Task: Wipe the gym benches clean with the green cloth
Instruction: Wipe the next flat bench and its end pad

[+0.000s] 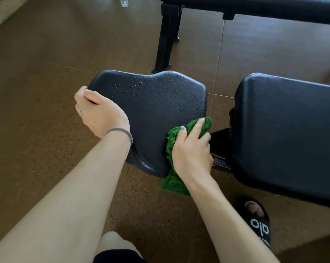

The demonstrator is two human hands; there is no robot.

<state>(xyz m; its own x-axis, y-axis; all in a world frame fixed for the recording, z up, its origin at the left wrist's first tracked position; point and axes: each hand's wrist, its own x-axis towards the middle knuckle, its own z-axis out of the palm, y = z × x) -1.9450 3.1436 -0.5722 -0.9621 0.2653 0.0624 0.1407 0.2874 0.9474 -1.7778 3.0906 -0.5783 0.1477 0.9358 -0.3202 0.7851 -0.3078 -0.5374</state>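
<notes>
A black padded seat pad (156,107) of a gym bench sits in the middle, with water droplets near its far left part. My left hand (98,111) grips the pad's left edge, fingers curled over it. My right hand (190,150) presses the green cloth (174,179) against the pad's right near edge; the cloth bunches under my fingers and hangs down below the pad. The bench's long black back pad (289,133) lies to the right, across a gap with a metal bracket (220,135).
A second black bench (255,6) with a black steel leg (167,38) stands at the back. A clear plastic bottle (124,1) is on the brown speckled floor at the top. My foot in a black slide sandal (257,221) is at the lower right.
</notes>
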